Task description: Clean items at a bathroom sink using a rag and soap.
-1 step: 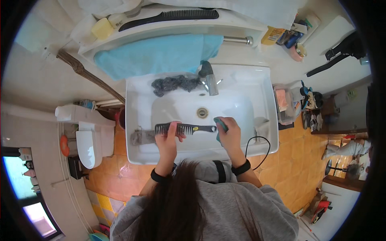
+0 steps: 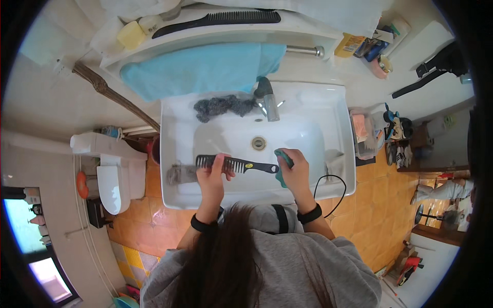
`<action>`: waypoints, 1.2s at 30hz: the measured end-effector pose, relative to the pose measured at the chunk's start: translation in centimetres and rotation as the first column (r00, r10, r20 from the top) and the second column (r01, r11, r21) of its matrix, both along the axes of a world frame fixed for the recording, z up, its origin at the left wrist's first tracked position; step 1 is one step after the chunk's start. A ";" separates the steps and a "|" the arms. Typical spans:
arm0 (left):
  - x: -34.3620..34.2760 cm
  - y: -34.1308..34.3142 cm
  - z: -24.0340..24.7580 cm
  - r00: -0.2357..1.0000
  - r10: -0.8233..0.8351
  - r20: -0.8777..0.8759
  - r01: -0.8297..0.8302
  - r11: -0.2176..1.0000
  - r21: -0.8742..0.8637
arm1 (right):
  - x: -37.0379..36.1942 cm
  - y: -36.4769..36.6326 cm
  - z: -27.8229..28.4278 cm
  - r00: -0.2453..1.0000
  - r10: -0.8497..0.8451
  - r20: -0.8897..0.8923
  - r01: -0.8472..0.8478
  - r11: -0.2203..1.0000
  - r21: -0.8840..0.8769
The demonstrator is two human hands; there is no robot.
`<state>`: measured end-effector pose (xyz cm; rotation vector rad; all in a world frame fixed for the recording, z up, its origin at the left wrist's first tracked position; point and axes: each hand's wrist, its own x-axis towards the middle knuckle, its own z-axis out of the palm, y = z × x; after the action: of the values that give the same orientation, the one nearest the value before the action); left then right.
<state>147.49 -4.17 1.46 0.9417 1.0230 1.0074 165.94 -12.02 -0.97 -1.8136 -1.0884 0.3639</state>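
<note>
Over the front of the white sink (image 2: 336, 102), a black wide-tooth comb (image 2: 259, 166) with a yellow sticker lies nearly level, its teeth facing me. My left hand (image 2: 211, 177) is closed around the toothed part. At the ringed handle end, my right hand (image 2: 295, 172) is closed on a dark green cloth (image 2: 280, 177) that hangs below its fingers. The cloth sits close against the comb's end; whether they touch, I cannot tell. Left of my left hand, a greyish mesh-like piece (image 2: 181, 174) rests on the sink's rim.
A chrome faucet (image 2: 271, 109) with a dark cover on top stands at the back, beside a dark scrunched mesh (image 2: 221, 107). Above hang a light blue towel (image 2: 205, 69) and a shelf bearing a larger black comb (image 2: 221, 20). A pale cloth (image 2: 335, 164) lies on the right rim.
The comb has tilted slightly, its handle end lower. My right hand and the green cloth have shifted a little to the right.
</note>
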 end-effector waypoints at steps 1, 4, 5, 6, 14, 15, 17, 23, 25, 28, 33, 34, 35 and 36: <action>-0.1 0.4 0.0 1.000 -0.006 -0.009 0.006 1.000 -0.008 | 0.1 0.0 -0.3 0.999 0.027 -0.033 -0.027 1.000 0.011; -0.2 1.3 -0.7 0.987 -0.142 -0.076 0.138 0.989 -0.056 | -0.2 -0.3 0.4 0.748 0.160 -0.644 -0.337 0.927 -0.162; 0.1 1.3 -0.6 0.989 -0.132 -0.071 0.123 0.985 -0.119 | -0.8 -0.2 1.3 0.649 0.216 -0.729 -0.440 0.889 -0.128; 0.4 1.3 -0.9 0.989 -0.128 -0.074 0.118 0.986 -0.121 | -1.1 -0.2 1.6 0.628 0.333 -0.704 -0.547 0.832 -0.095; 2.2 -1.7 -2.8 0.937 -0.348 0.027 0.349 0.937 -0.031 | -3.0 -0.9 -0.3 0.609 0.228 -0.760 -0.385 0.923 -0.031; 2.1 -2.0 -2.9 0.939 -0.343 -0.019 0.343 0.939 -0.007 | -2.9 -1.1 -0.5 0.609 0.226 -0.760 -0.384 0.923 -0.033; 1.9 -2.2 -3.2 0.955 -0.256 -0.148 0.264 0.964 0.038 | -2.5 -1.4 -0.8 0.732 0.190 -0.654 -0.348 0.930 -0.120; 1.2 -1.6 -3.2 0.812 -0.548 -0.201 0.516 0.835 -0.194 | -1.6 -0.6 1.9 0.945 0.180 -0.272 -0.184 0.983 0.012; 1.5 -2.3 -3.5 0.837 -0.527 -0.150 0.496 0.845 -0.201 | -2.1 -0.2 2.4 0.926 0.376 -0.024 -0.373 0.924 0.090; 1.2 -3.1 -4.0 0.845 -0.524 -0.104 0.500 0.844 -0.193 | -3.5 -0.3 1.7 0.872 0.464 0.157 -0.475 0.879 0.043; 0.1 -2.7 -2.1 0.646 -0.711 -0.276 0.715 0.691 -0.106 | -3.3 -0.3 0.4 0.961 0.169 0.218 -0.192 0.978 0.087; -0.4 -2.7 -1.9 0.650 -0.708 -0.278 0.711 0.695 -0.107 | -2.7 0.3 0.3 0.968 0.099 0.232 -0.126 0.987 0.102; -0.9 -2.7 -1.7 0.654 -0.735 -0.180 0.723 0.677 -0.140 | -2.0 0.8 0.9 0.979 0.032 0.200 -0.055 0.992 0.112; -1.1 -2.9 -1.6 0.653 -0.753 -0.080 0.736 0.655 -0.170 | -1.1 1.4 1.0 0.985 -0.008 0.172 -0.014 0.992 0.126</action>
<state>146.35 -7.03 -0.13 1.2011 0.6787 0.1672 164.88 -10.62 0.06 -1.7545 -1.2055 0.1380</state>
